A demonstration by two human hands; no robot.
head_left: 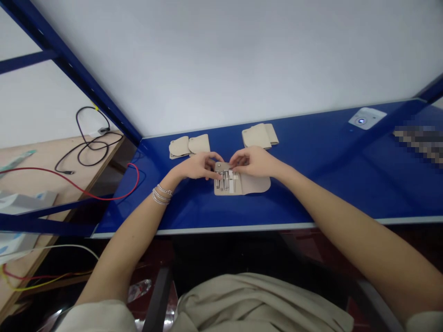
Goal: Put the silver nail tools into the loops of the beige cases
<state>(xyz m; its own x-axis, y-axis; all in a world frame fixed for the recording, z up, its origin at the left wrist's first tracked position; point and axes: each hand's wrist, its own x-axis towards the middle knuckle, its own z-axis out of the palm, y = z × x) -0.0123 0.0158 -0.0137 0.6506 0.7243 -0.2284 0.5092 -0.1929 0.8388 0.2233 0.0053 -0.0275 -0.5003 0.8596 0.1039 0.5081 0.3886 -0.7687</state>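
Note:
A beige manicure case (255, 183) lies unfolded on the blue table, its rounded flap to the right. Several small metal tools (226, 180), nail clippers among them by their look, sit side by side in its left half. My left hand (200, 166) is curled around the left side of the case, thumb over the tools and fingers at the top edge. From the upper right my right hand (258, 161) reaches in, thumb and fingertips closed together over the top of the rightmost pale piece (232, 184). What those fingertips pinch is too small to make out.
Two folded beige cases (179, 146) lie side by side at the back left, and beige cases (258, 136) overlap behind my right hand. A white device (367, 118) with a round display sits at the far right. Cables (92, 147) lie on the wooden surface at left.

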